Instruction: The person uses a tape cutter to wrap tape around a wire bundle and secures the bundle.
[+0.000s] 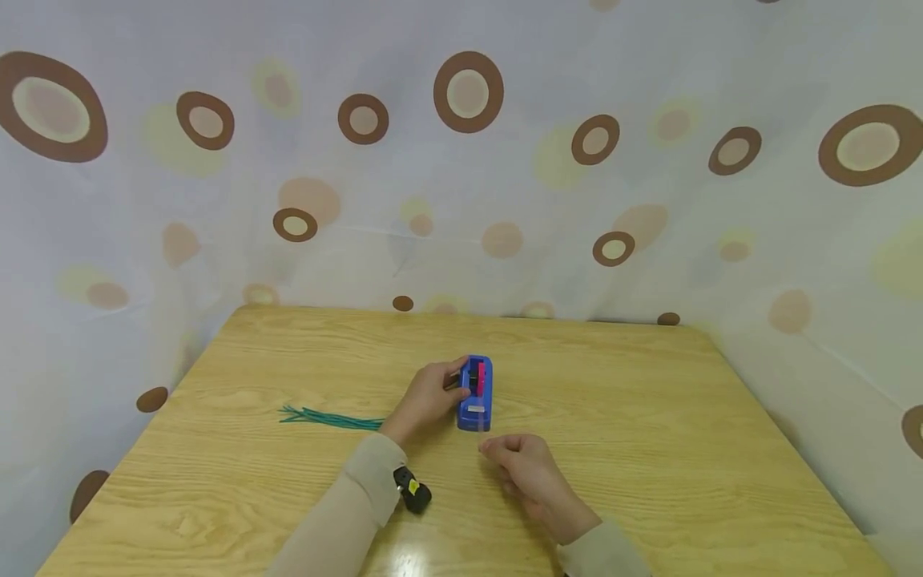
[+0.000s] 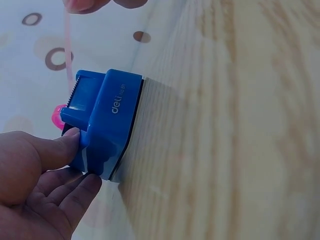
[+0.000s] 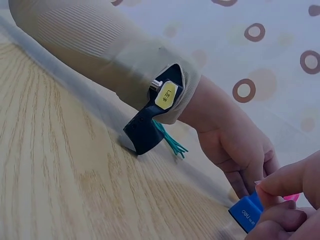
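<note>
A blue tape dispenser (image 1: pixel 488 394) with a pink-cored roll stands on the wooden table. My left hand (image 1: pixel 427 401) grips it from the left side; in the left wrist view the thumb and fingers (image 2: pixel 82 192) hold its blue body (image 2: pixel 112 125). From the roll a narrow strip of clear tape (image 2: pixel 68 45) runs past the toothed cutter edge. Just in front of the dispenser my right hand (image 1: pixel 530 477) pinches the free end of this strip between thumb and forefinger. In the right wrist view the right hand (image 3: pixel 290 205) partly hides the dispenser.
A bundle of thin green ties (image 1: pixel 328 418) lies on the table (image 1: pixel 613 385), left of the dispenser, partly behind my left wrist. A black camera mount (image 1: pixel 413 490) sticks out from that wrist. A patterned curtain (image 1: pixel 534 200) surrounds the table's back and sides.
</note>
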`<state>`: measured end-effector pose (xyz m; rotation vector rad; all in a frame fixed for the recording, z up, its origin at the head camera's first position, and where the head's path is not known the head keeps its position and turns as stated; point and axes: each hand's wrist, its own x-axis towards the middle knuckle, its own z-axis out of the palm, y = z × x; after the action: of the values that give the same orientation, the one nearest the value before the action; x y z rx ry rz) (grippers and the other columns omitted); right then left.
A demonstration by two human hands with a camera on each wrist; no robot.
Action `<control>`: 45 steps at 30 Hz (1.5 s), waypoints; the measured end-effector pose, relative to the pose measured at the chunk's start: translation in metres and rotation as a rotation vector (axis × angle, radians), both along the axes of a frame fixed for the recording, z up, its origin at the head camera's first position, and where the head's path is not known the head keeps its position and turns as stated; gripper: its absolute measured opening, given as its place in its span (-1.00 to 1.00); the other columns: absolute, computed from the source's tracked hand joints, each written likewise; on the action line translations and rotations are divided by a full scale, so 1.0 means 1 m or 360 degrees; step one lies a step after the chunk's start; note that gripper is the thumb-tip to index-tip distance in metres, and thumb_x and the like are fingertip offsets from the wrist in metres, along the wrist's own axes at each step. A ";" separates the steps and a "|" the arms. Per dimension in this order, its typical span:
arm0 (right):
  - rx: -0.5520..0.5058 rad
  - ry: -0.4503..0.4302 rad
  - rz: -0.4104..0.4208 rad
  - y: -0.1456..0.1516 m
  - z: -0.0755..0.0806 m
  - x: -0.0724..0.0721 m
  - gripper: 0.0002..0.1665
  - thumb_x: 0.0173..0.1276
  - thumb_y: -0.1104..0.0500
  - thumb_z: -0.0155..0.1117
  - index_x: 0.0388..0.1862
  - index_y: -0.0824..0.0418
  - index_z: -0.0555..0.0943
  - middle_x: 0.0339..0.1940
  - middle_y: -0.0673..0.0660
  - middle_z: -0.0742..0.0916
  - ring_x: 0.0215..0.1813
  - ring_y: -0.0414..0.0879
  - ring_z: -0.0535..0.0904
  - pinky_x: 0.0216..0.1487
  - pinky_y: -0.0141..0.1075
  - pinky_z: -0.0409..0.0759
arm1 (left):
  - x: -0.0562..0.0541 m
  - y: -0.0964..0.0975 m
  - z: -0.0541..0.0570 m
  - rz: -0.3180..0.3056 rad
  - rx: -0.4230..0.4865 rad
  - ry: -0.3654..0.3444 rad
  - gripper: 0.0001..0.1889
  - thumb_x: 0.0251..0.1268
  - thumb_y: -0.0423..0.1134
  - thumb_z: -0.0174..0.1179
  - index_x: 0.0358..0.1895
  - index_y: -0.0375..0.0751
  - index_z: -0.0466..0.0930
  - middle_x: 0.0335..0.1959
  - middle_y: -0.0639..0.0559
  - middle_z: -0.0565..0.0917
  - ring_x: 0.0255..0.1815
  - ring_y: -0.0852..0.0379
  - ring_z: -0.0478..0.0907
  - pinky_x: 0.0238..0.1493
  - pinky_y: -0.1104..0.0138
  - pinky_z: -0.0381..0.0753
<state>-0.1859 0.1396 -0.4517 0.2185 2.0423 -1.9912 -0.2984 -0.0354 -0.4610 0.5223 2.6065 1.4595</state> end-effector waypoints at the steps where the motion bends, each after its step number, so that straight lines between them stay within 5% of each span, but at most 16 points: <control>1: -0.0007 -0.0001 -0.0002 0.000 0.000 0.000 -0.73 0.38 0.22 0.29 -0.17 0.48 0.65 -0.70 -0.10 0.38 -0.67 -0.29 0.14 -0.67 -0.46 0.12 | 0.000 0.000 0.000 -0.0001 0.0000 0.0004 -0.39 0.38 -0.36 0.23 0.47 -0.13 0.30 0.41 -0.12 0.38 0.33 -0.02 0.42 0.23 0.21 0.44; 32: 0.0007 -0.0010 -0.0065 -0.005 -0.006 0.000 -0.74 0.37 0.18 0.29 -0.25 0.43 0.66 -0.72 -0.10 0.36 -0.68 -0.28 0.16 -0.66 -0.45 0.16 | 0.002 -0.004 0.002 0.0007 -0.0091 0.0065 -0.38 0.40 -0.33 0.23 0.48 -0.19 0.28 0.41 -0.17 0.38 0.31 -0.13 0.44 0.20 0.12 0.47; 45: 0.0017 -0.0027 -0.0124 -0.009 -0.004 -0.003 -0.71 0.36 0.15 0.32 -0.18 0.41 0.66 -0.71 -0.08 0.36 -0.66 -0.26 0.18 -0.65 -0.42 0.17 | 0.003 -0.017 0.015 0.0051 -0.0058 0.0052 -0.40 0.43 -0.21 0.21 0.48 -0.12 0.30 0.42 -0.11 0.38 0.34 -0.12 0.41 0.18 0.10 0.49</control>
<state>-0.1887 0.1309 -0.4557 0.3210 2.0641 -2.0174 -0.2953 -0.0525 -0.4460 0.5067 2.6734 1.4217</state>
